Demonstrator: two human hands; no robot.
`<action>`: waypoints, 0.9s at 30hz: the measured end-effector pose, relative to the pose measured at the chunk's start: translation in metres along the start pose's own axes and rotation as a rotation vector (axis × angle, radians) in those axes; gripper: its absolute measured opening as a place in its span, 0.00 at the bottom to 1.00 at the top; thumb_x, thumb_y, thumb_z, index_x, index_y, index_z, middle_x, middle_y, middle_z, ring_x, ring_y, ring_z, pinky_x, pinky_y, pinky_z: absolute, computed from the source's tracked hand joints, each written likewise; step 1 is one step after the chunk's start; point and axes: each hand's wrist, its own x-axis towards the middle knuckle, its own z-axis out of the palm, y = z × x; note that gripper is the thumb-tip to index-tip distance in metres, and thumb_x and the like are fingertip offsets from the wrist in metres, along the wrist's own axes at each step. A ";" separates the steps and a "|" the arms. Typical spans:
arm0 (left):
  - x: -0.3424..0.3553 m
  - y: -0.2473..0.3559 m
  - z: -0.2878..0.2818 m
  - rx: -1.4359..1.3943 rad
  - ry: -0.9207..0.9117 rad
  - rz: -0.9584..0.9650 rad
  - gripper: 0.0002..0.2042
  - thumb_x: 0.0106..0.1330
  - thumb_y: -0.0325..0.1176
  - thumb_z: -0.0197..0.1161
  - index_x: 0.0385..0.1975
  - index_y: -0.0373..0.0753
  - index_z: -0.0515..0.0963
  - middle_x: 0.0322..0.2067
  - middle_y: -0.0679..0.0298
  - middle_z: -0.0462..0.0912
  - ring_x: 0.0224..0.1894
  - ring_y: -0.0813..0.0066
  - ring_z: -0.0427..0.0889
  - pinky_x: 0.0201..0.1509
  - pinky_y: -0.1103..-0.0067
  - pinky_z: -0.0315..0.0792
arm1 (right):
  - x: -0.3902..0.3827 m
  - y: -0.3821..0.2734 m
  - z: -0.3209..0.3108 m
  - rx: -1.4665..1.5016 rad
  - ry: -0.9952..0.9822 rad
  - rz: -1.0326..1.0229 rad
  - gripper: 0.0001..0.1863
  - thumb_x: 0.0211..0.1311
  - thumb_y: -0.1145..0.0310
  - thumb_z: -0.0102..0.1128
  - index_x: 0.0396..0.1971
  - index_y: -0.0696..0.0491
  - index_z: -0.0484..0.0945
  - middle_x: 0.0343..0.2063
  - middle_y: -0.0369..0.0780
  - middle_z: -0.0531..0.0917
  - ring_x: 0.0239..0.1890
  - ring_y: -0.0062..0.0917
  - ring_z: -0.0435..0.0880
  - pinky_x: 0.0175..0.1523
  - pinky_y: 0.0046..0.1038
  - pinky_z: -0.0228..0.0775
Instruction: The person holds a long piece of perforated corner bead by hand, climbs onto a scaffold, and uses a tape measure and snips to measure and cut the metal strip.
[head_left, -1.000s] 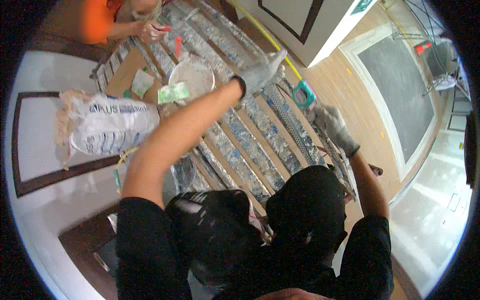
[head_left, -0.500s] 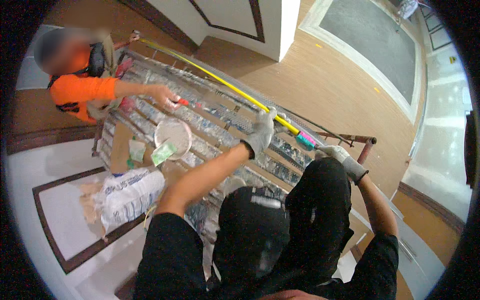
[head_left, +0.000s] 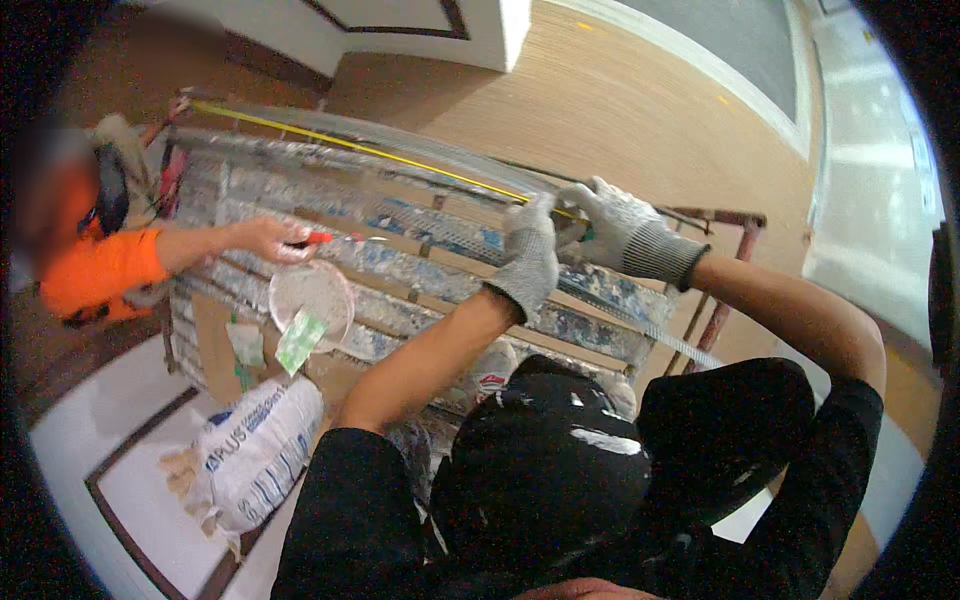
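Note:
A yellow tape measure blade (head_left: pixel 380 155) stretches from the far left end of the platform to my hands. My left hand (head_left: pixel 530 245), in a grey knit glove, is closed on the blade, fingers pinched round it. Just right of it, my gloved right hand (head_left: pixel 625 225) is curled at the blade's near end, where the tape measure's case is mostly hidden by the fingers. Long metal strips (head_left: pixel 450 150) lie along the platform edge beside the blade. A perforated metal strip (head_left: pixel 640 325) runs below my right hand.
A co-worker's hand (head_left: pixel 270 240) at left holds a red-handled tool (head_left: pixel 318 238) over the paint-spattered platform (head_left: pixel 460 235). Nearby are a bucket of pale paste (head_left: pixel 312 295), a green-and-white packet (head_left: pixel 300 340) and a white sack (head_left: pixel 255 455). A rusty rail (head_left: pixel 715 330) stands at right.
My right hand has come up and left, close beside my left hand. The pink-and-teal case, visible before, is now mostly covered. The view has shifted, and the co-worker's tool is nearer the bucket.

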 end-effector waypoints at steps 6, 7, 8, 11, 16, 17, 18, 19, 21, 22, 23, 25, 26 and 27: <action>0.002 0.003 0.005 -0.046 0.006 -0.083 0.11 0.75 0.39 0.58 0.42 0.36 0.75 0.41 0.58 0.81 0.42 0.67 0.85 0.48 0.66 0.87 | -0.023 0.016 0.038 0.113 0.156 0.014 0.40 0.57 0.50 0.71 0.65 0.51 0.65 0.52 0.53 0.78 0.56 0.49 0.79 0.59 0.45 0.73; 0.002 0.002 0.005 0.009 -0.006 -0.069 0.11 0.75 0.39 0.59 0.42 0.36 0.74 0.41 0.58 0.81 0.42 0.67 0.85 0.47 0.67 0.87 | -0.029 0.020 0.039 0.139 0.181 -0.016 0.40 0.59 0.53 0.70 0.66 0.52 0.62 0.52 0.55 0.79 0.54 0.49 0.80 0.59 0.45 0.73; 0.002 0.002 0.005 0.062 -0.016 -0.053 0.11 0.75 0.39 0.59 0.42 0.36 0.73 0.41 0.57 0.81 0.42 0.67 0.85 0.46 0.67 0.88 | -0.033 0.021 0.039 0.235 0.222 -0.062 0.39 0.59 0.54 0.69 0.66 0.52 0.62 0.52 0.55 0.79 0.55 0.48 0.81 0.59 0.44 0.73; 0.006 0.004 0.004 0.115 -0.021 -0.012 0.11 0.73 0.39 0.62 0.38 0.37 0.75 0.36 0.59 0.83 0.39 0.67 0.86 0.39 0.69 0.89 | -0.040 0.027 0.032 0.395 0.149 0.042 0.36 0.60 0.56 0.66 0.64 0.55 0.65 0.50 0.53 0.82 0.53 0.43 0.84 0.58 0.40 0.75; 0.007 0.000 -0.005 0.089 -0.029 0.125 0.12 0.72 0.41 0.65 0.34 0.39 0.76 0.34 0.60 0.85 0.36 0.67 0.87 0.36 0.70 0.89 | -0.031 0.037 0.023 0.584 -0.091 0.239 0.31 0.60 0.52 0.61 0.59 0.54 0.74 0.48 0.47 0.83 0.50 0.35 0.84 0.58 0.34 0.74; 0.005 -0.002 -0.008 0.049 -0.086 0.139 0.14 0.75 0.40 0.60 0.45 0.36 0.68 0.36 0.54 0.81 0.32 0.66 0.86 0.29 0.74 0.89 | -0.027 0.038 0.023 0.636 -0.100 0.233 0.28 0.61 0.53 0.60 0.57 0.55 0.77 0.46 0.47 0.84 0.49 0.33 0.84 0.57 0.34 0.75; 0.005 -0.005 -0.009 0.026 -0.121 0.177 0.13 0.75 0.39 0.59 0.46 0.36 0.67 0.36 0.55 0.81 0.32 0.66 0.86 0.30 0.74 0.89 | -0.025 0.040 0.023 0.651 -0.111 0.298 0.26 0.62 0.54 0.59 0.54 0.55 0.79 0.44 0.46 0.85 0.48 0.32 0.84 0.56 0.33 0.75; 0.002 -0.009 -0.012 0.016 -0.132 0.185 0.13 0.76 0.38 0.59 0.47 0.35 0.67 0.36 0.55 0.81 0.32 0.66 0.86 0.31 0.74 0.89 | -0.026 0.042 0.024 0.644 -0.061 0.351 0.25 0.65 0.52 0.58 0.51 0.57 0.82 0.39 0.45 0.85 0.44 0.28 0.84 0.53 0.32 0.75; 0.000 -0.013 -0.015 0.005 -0.168 0.184 0.13 0.77 0.36 0.57 0.50 0.35 0.65 0.36 0.55 0.81 0.32 0.66 0.86 0.33 0.74 0.89 | -0.034 0.049 0.026 0.658 -0.082 0.315 0.27 0.66 0.50 0.58 0.52 0.58 0.82 0.38 0.45 0.86 0.42 0.27 0.84 0.52 0.32 0.75; 0.000 -0.015 -0.015 -0.002 -0.161 0.178 0.13 0.77 0.36 0.57 0.50 0.34 0.65 0.36 0.55 0.81 0.32 0.66 0.86 0.34 0.74 0.89 | -0.040 0.054 0.026 0.639 -0.094 0.342 0.28 0.67 0.49 0.58 0.53 0.58 0.81 0.38 0.44 0.86 0.41 0.27 0.84 0.52 0.32 0.75; 0.001 -0.016 -0.014 -0.012 -0.157 0.185 0.13 0.77 0.36 0.57 0.50 0.34 0.65 0.36 0.55 0.81 0.32 0.66 0.86 0.34 0.75 0.89 | -0.044 0.058 0.026 0.644 -0.130 0.350 0.29 0.68 0.47 0.59 0.54 0.58 0.82 0.37 0.44 0.86 0.39 0.26 0.84 0.50 0.32 0.76; 0.005 -0.018 -0.012 -0.009 -0.146 0.205 0.12 0.77 0.36 0.57 0.48 0.35 0.66 0.36 0.56 0.81 0.32 0.67 0.86 0.34 0.73 0.89 | -0.052 0.063 0.028 0.527 -0.107 0.345 0.27 0.70 0.49 0.57 0.53 0.59 0.82 0.35 0.44 0.86 0.38 0.25 0.84 0.48 0.32 0.76; 0.007 -0.019 -0.012 0.003 -0.138 0.219 0.11 0.76 0.37 0.58 0.45 0.36 0.68 0.36 0.57 0.82 0.33 0.67 0.86 0.35 0.72 0.88 | -0.056 0.066 0.028 0.471 -0.088 0.321 0.27 0.71 0.50 0.56 0.53 0.59 0.82 0.35 0.43 0.86 0.37 0.25 0.84 0.48 0.31 0.76; 0.009 -0.020 -0.013 0.024 -0.121 0.218 0.10 0.76 0.37 0.58 0.43 0.38 0.69 0.36 0.59 0.82 0.33 0.68 0.86 0.36 0.71 0.88 | -0.062 0.069 0.028 0.458 -0.078 0.333 0.24 0.71 0.50 0.55 0.48 0.58 0.82 0.31 0.42 0.85 0.34 0.24 0.83 0.44 0.31 0.76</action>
